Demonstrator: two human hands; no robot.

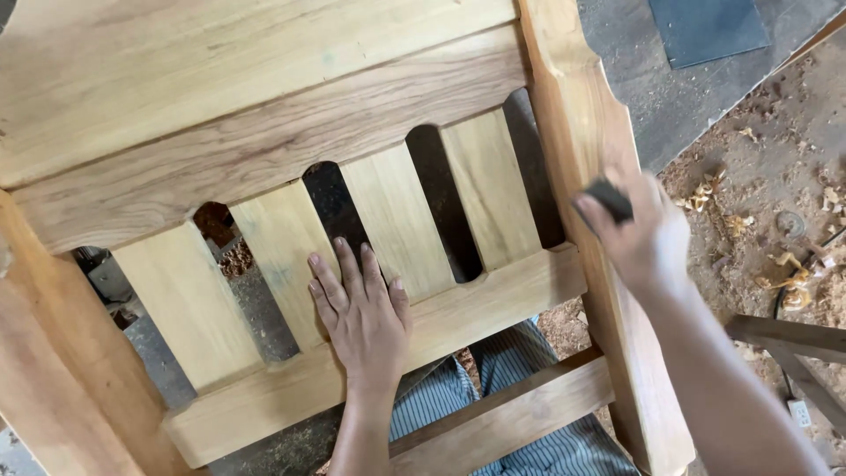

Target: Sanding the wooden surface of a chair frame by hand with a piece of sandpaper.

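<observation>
Here's the chair back (pixel 264 141), pale raw wood, lying tilted across the whole view. Broad top board with a warm brown grain streak running through it, and below that a row of flat slats (pixel 397 216) with dark rounded gaps between them. A lower rail (pixel 493 304) closes the slats off, and a thinner stretcher (pixel 529 405) sits beneath it.

Left hand (pixel 361 322) is flat on the wood, palm down, fingers (pixel 344 264) spread and straight, gripping nothing. It presses where one slat meets the lower rail, fingertips reaching up beside a dark gap.

Right hand (pixel 643 234) is out on the side post (pixel 586 132), the curved upright at the chair's right edge. Fingers curled round a small dark sanding pad (pixel 608 198), which is pressed against the post's face. The hand looks a bit blurred.

Under the frame you can see striped trousers (pixel 520 441) through the openings. Off to the right, the floor (pixel 775 159) is dusty and littered with curly wood shavings (pixel 784 282). A dark grey sheet (pixel 705 26) lies flat at the top right, well apart from the hands.
</observation>
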